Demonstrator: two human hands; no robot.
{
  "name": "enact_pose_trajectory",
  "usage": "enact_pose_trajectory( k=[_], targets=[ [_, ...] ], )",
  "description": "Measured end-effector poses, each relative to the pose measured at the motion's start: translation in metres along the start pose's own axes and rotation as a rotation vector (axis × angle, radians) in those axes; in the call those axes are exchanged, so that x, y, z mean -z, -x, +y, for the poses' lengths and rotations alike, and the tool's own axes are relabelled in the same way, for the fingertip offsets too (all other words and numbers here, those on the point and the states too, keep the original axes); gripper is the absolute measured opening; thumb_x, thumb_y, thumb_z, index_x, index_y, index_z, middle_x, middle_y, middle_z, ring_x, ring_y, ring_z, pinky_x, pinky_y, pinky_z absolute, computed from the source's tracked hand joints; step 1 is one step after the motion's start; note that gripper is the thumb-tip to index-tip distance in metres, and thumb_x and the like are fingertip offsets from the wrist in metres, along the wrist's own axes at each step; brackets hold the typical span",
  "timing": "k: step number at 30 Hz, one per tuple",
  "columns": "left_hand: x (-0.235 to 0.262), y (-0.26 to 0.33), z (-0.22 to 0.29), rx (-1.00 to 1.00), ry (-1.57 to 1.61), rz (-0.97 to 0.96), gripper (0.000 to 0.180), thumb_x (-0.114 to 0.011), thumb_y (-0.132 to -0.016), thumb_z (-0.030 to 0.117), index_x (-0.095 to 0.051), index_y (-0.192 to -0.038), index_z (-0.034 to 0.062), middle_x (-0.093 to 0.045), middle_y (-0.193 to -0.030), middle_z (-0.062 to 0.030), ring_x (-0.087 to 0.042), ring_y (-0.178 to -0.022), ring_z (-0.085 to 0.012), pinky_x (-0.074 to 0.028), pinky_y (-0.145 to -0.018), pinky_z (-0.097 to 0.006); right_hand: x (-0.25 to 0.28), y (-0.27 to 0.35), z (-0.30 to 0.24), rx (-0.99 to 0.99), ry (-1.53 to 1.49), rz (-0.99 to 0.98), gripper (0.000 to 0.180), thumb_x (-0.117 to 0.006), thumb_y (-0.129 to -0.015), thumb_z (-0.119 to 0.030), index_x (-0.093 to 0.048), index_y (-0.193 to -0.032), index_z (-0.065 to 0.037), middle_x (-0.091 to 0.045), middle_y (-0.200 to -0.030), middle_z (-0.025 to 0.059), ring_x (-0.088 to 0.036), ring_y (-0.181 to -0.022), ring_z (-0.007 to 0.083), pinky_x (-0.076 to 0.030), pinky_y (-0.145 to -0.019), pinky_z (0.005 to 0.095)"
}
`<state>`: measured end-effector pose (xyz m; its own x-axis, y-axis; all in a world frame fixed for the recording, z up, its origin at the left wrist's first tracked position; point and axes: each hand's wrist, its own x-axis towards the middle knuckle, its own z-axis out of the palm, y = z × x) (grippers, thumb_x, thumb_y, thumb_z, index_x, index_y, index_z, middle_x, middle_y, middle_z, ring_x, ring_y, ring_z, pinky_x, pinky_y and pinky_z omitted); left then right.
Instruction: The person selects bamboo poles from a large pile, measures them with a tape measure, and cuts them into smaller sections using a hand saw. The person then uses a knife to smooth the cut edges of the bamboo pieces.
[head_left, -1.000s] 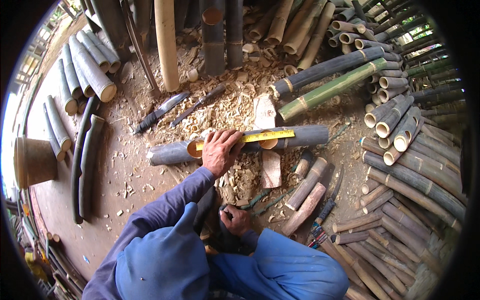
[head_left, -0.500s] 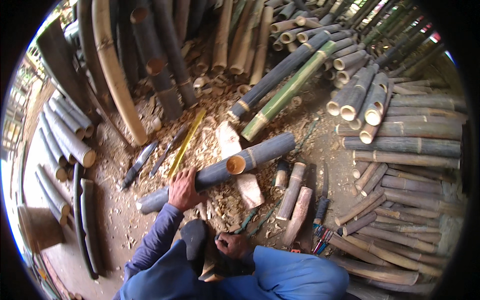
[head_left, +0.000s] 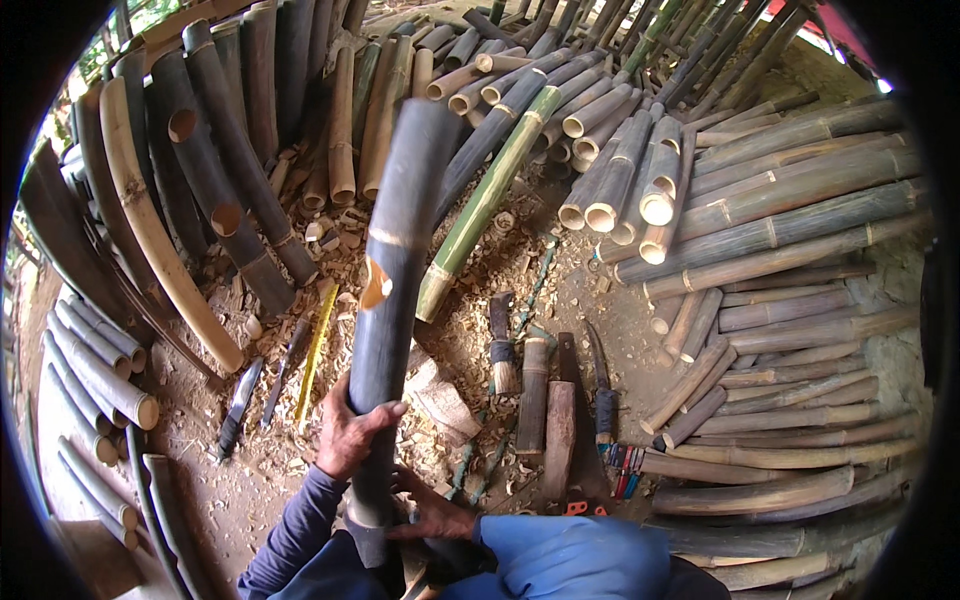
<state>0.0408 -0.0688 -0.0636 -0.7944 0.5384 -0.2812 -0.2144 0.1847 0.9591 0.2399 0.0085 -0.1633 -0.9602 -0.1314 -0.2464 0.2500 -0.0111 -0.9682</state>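
A thick dark bamboo tube [head_left: 392, 240] with a carved hole in its side stands steeply tilted in front of me. My left hand [head_left: 352, 428] is closed around its lower half, thumb across the front. Lower down, my right hand [head_left: 440, 512] grips the tube near its bottom end, fingers partly behind it. Beside the tube a pale wood block [head_left: 440, 395] lies among shavings. Left of my left hand are a yellow ruler [head_left: 317, 355], a slim dark-handled blade [head_left: 285, 372] and a knife [head_left: 240, 408].
On the right lie a brush-like tool [head_left: 502, 345], a short bamboo piece [head_left: 533, 395], a wooden block [head_left: 560, 440], a long knife [head_left: 602, 385] and several pens [head_left: 627, 466]. A green bamboo pole [head_left: 490, 205] lies ahead. Bamboo stacks [head_left: 800, 230] line the right; upright bamboo [head_left: 180, 190] stands left.
The bamboo tube has swung up from lying across the wood block to a steep tilt. My right hand has come from my lap to the tube's lower end. The view has shifted.
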Motion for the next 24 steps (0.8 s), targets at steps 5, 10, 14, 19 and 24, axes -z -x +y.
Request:
enact_pose_trajectory(
  k=[5,10,14,19,24],
  targets=[
    [-0.012,-0.005,0.049,-0.094,0.296,-0.286,0.101,-0.078,-0.085,0.041,-0.027,-0.158,-0.0065,-0.043,-0.152,-0.0234,-0.042,-0.142,-0.031,-0.033,-0.118,-0.041,0.029,0.003,-0.065,-0.028,-0.246,0.277,0.097,-0.089,-0.078,-0.028,-0.028,-0.149,-0.006,-0.051,-0.134,0.0107,-0.056,-0.119,0.0233,-0.046,-0.103,0.043],
    [-0.015,-0.012,0.056,-0.208,0.209,-0.335,0.095,-0.077,-0.088,0.033,-0.026,-0.161,0.0004,-0.034,-0.162,-0.0222,-0.031,-0.152,-0.0317,-0.033,-0.119,-0.046,0.086,-0.012,-0.1,0.204,-0.156,0.543,0.092,-0.087,-0.074,-0.037,-0.037,-0.143,0.0,-0.056,-0.12,0.0115,-0.06,-0.109,0.0221,-0.053,-0.092,0.0366],
    [0.007,0.005,0.005,-0.015,0.249,-0.126,0.067,-0.071,-0.091,0.027,-0.048,-0.146,-0.0026,-0.053,-0.146,-0.0195,-0.051,-0.133,-0.0289,-0.044,-0.109,-0.042,0.158,-0.072,-0.126,0.301,-0.235,0.75,0.09,-0.082,-0.076,-0.046,-0.043,-0.141,0.002,-0.059,-0.119,0.0163,-0.064,-0.103,0.0258,-0.06,-0.084,0.0378],
    [0.017,0.052,-0.104,0.415,0.439,0.006,0.039,-0.064,-0.094,0.02,-0.062,-0.127,-0.0017,-0.073,-0.106,-0.0095,-0.067,-0.089,-0.0183,-0.052,-0.077,-0.032,0.293,-0.146,-0.176,0.447,-0.572,0.889,0.065,-0.075,-0.088,-0.047,-0.055,-0.127,0.001,-0.067,-0.107,0.0113,-0.071,-0.082,0.019,-0.062,-0.066,0.0301],
    [0.008,0.108,-0.186,0.453,0.249,-0.165,0.033,-0.071,-0.093,0.021,-0.07,-0.116,-0.0021,-0.074,-0.095,-0.0079,-0.069,-0.084,-0.0175,-0.056,-0.077,-0.034,0.34,-0.16,-0.182,0.636,-1.082,0.631,0.077,-0.066,-0.088,-0.069,-0.056,-0.125,-0.003,-0.069,-0.11,0.0151,-0.068,-0.103,0.0309,-0.044,-0.11,0.0621]
  ],
)
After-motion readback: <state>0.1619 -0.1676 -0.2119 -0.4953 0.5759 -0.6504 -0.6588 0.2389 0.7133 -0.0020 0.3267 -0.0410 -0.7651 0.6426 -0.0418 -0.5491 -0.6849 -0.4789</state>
